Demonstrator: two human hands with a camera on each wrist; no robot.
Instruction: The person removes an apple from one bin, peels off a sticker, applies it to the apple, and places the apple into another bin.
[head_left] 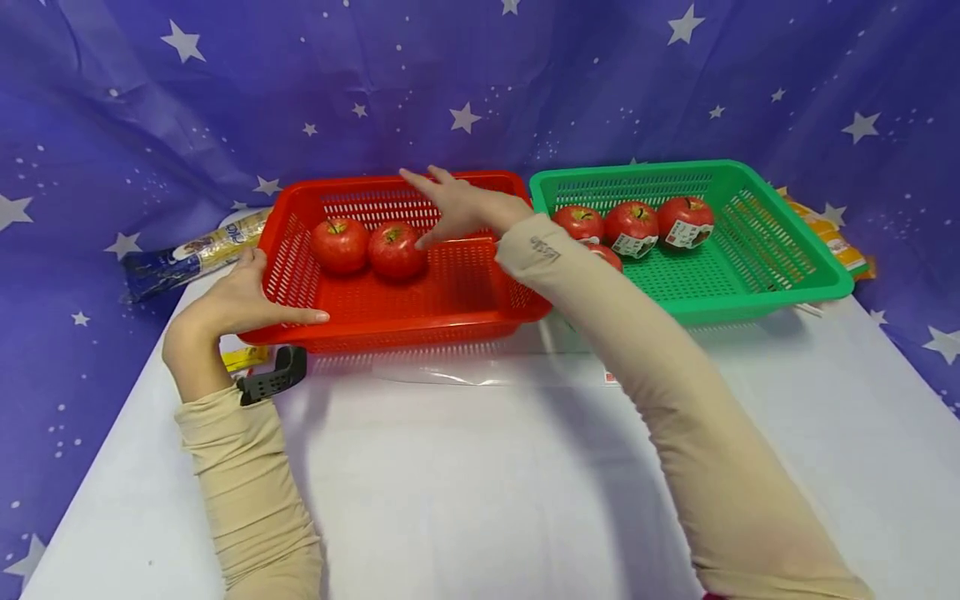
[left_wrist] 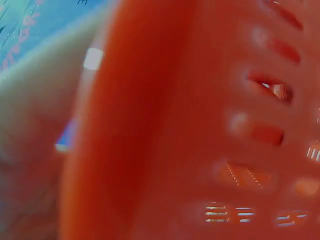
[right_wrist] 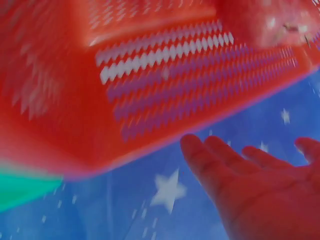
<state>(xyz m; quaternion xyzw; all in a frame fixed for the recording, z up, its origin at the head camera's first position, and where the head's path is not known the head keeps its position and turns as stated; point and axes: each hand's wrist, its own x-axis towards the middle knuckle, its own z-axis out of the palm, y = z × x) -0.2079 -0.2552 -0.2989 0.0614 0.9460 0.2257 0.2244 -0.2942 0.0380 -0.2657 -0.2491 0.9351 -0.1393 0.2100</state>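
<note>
While our left hand (head_left: pixel 240 300) rests against the near-left corner of the red basket (head_left: pixel 450 308) on the counter (head_left: pixel 480 467), our right hand (head_left: pixel 457 208) hovers over it, fingers straight, holding nothing. Two glossy round apples (head_left: pixel 367 247) sit inside the slotted plastic. Next, we judge, the right hand must reach back to the green basket (head_left: pixel 750 283).
</note>
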